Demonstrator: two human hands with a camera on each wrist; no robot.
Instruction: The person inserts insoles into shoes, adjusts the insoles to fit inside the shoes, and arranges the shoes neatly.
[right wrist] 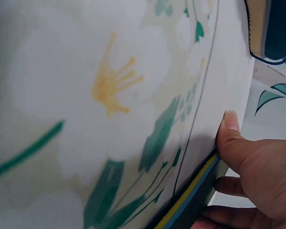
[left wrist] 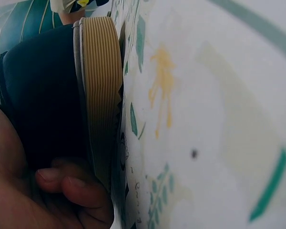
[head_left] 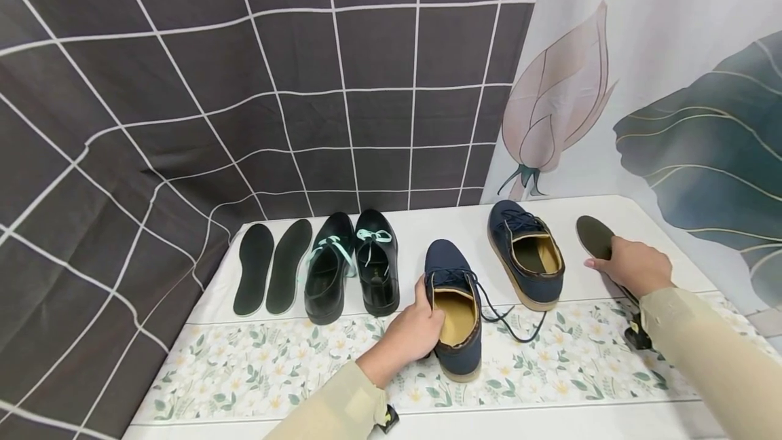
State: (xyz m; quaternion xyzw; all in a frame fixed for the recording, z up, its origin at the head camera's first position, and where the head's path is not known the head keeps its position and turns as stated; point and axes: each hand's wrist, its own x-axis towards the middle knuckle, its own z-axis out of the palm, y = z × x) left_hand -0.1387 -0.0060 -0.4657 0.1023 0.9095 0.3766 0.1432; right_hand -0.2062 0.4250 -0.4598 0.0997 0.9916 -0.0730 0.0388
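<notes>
My left hand (head_left: 408, 331) grips the left side of a navy lace-up shoe (head_left: 449, 260), with the thumb at the collar. Its tan inside is visible, and its dark lace (head_left: 510, 318) trails to the right. In the left wrist view, curled fingers (left wrist: 81, 191) press the shoe's side just above the ribbed tan sole (left wrist: 102, 62). At the right, my right hand (head_left: 641, 268) holds a dark insole (head_left: 594, 235) across its middle, thumb on one edge. The right wrist view shows the insole's layered yellow and blue edge (right wrist: 190, 183).
The other navy shoe (head_left: 546, 287) stands between the hands with a dark insole (head_left: 527, 254) inside. Two black shoes (head_left: 330, 290) with mint laces are left of centre, beside two dark insoles (head_left: 253, 270). A gridded cloth (head_left: 379, 114) hangs behind the table (head_left: 275, 372).
</notes>
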